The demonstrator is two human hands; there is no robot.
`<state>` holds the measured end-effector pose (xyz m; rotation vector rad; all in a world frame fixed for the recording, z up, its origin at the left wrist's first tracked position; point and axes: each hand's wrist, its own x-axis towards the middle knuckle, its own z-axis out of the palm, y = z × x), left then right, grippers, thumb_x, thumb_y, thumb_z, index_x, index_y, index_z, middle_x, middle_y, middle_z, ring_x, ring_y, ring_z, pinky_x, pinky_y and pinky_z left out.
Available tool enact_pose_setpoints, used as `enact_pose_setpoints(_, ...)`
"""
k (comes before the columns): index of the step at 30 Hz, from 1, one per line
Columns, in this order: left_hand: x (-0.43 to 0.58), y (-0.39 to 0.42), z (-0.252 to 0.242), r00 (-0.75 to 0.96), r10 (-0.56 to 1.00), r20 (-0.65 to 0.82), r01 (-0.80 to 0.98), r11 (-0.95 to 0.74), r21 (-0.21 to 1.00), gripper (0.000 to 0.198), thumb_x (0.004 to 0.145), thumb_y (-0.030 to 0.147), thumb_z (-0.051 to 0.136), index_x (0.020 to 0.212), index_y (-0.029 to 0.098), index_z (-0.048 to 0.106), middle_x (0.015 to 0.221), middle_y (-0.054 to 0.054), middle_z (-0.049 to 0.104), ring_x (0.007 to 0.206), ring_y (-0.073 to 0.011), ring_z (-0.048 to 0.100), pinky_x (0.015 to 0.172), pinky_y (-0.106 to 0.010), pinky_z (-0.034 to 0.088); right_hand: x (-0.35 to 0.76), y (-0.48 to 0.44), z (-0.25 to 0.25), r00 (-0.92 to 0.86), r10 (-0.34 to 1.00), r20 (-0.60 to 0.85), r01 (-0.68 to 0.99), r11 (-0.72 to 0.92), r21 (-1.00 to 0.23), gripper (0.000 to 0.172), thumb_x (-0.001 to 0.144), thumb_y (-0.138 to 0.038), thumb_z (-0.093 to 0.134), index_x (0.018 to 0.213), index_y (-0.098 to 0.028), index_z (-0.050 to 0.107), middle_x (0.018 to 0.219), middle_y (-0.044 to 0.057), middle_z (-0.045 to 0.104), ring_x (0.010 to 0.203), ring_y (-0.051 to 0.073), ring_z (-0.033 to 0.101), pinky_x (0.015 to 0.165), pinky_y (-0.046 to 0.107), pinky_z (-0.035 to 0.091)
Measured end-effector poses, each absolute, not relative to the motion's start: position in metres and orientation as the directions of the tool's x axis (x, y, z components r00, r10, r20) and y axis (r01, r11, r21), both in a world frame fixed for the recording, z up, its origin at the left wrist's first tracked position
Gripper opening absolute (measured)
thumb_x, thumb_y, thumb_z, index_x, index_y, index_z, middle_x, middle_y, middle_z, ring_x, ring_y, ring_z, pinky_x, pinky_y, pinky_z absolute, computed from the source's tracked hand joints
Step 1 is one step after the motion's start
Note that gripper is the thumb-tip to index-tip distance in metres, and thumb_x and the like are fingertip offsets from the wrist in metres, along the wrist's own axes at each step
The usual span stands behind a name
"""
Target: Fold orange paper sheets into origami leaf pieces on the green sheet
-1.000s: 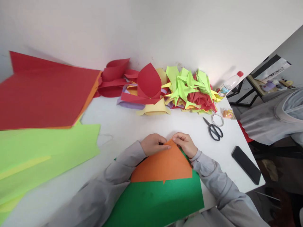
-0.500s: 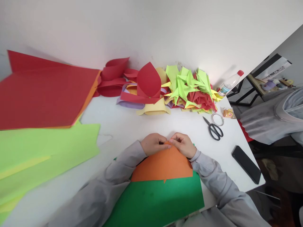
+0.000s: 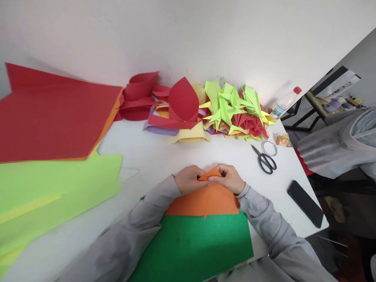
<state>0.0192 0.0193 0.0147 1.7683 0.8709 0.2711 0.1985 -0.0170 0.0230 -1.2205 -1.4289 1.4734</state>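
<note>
An orange sheet of paper [image 3: 199,203] is pinched between both hands near its far edge, where a pointed flap stands up. My left hand [image 3: 189,180] is closed on it from the left, its thumb lying near the flap. From the right, my right hand [image 3: 230,179] grips the same part, thumb and fingers pressed together. A small notch or tab shows at the orange paper's near edge. Beneath it lies a green sheet [image 3: 196,246] on the white table [image 3: 152,156]. The fingers partly hide the far edge of the orange paper.
Red sheets [image 3: 58,121] and lime-green sheets [image 3: 58,176] lie at left. Along the wall are a red paper crown [image 3: 183,102] and a pile of lime folded shapes [image 3: 229,105]. Scissors [image 3: 264,159], a tape roll [image 3: 269,148], a bottle [image 3: 284,105] and a black phone [image 3: 305,203] lie right.
The far edge of the orange paper is now raised into a pointed flap between my fingers. Its near edge has shifted slightly away from me over the green sheet.
</note>
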Motion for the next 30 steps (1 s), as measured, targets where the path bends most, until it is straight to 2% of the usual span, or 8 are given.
enact_pose_setpoints(3,0.020,0.019,0.014,0.694,0.680,-0.236,0.418,-0.114,0.901,0.046,0.067,0.052,0.056,0.045,0.019,0.033,0.047,0.007,0.022,0.047,-0.0075,0.022,0.043,-0.023,0.015,0.200,-0.017,0.027,-0.363,0.920,-0.151,0.138,-0.107,-0.985,0.041,0.064,-0.055,0.073,0.067,-0.016,0.061,0.059,-0.005,0.049,0.054,0.008,0.041,0.051,0.021,0.033)
enact_pose_setpoints(9,0.019,0.021,0.016,0.713,0.657,-0.243,0.387,-0.081,0.919,0.044,0.066,0.052,0.058,0.046,0.018,0.039,0.047,0.007,0.026,0.047,-0.0078,0.026,0.043,-0.022,0.019,0.205,-0.015,0.029,-0.322,0.926,-0.198,0.127,-0.166,-0.978,0.044,0.065,-0.057,0.071,0.064,-0.015,0.058,0.058,-0.005,0.045,0.053,0.008,0.039,0.049,0.021,0.032)
enact_pose_setpoints(14,0.018,0.021,0.017,0.706,0.665,-0.245,0.379,-0.062,0.923,0.040,0.065,0.049,0.059,0.047,0.018,0.042,0.047,0.006,0.028,0.048,-0.0080,0.027,0.043,-0.021,0.020,0.207,-0.014,0.027,-0.319,0.929,-0.189,0.135,-0.153,-0.979,0.043,0.065,-0.056,0.072,0.064,-0.015,0.059,0.058,-0.005,0.045,0.054,0.008,0.039,0.050,0.021,0.032)
enact_pose_setpoints(19,0.018,0.020,0.014,0.702,0.664,-0.257,0.371,-0.033,0.928,0.044,0.065,0.052,0.061,0.047,0.016,0.045,0.047,0.006,0.031,0.048,-0.0081,0.029,0.043,-0.021,0.021,0.208,-0.014,0.024,-0.437,0.878,-0.196,0.120,-0.159,-0.980,0.042,0.062,-0.049,0.077,0.083,-0.014,0.067,0.071,-0.003,0.056,0.062,0.010,0.048,0.058,0.022,0.041)
enact_pose_setpoints(25,0.019,0.022,0.009,0.676,0.693,-0.253,0.350,0.000,0.937,0.046,0.064,0.054,0.063,0.046,0.016,0.042,0.046,0.007,0.027,0.047,-0.0069,0.026,0.042,-0.020,0.019,0.212,-0.014,0.027,-0.394,0.891,-0.226,0.034,-0.231,-0.972,0.039,0.062,-0.045,0.078,0.084,-0.014,0.069,0.072,-0.002,0.063,0.062,0.011,0.055,0.060,0.023,0.046)
enact_pose_setpoints(30,0.014,0.023,0.013,0.700,0.674,-0.237,0.312,0.011,0.950,0.041,0.065,0.052,0.064,0.052,0.015,0.054,0.047,0.005,0.041,0.048,-0.0100,0.038,0.042,-0.021,0.031,0.217,-0.013,0.028,-0.360,0.879,-0.313,-0.013,-0.340,-0.940,0.042,0.055,-0.044,0.082,0.080,-0.014,0.069,0.067,-0.002,0.065,0.058,0.011,0.058,0.058,0.024,0.048)
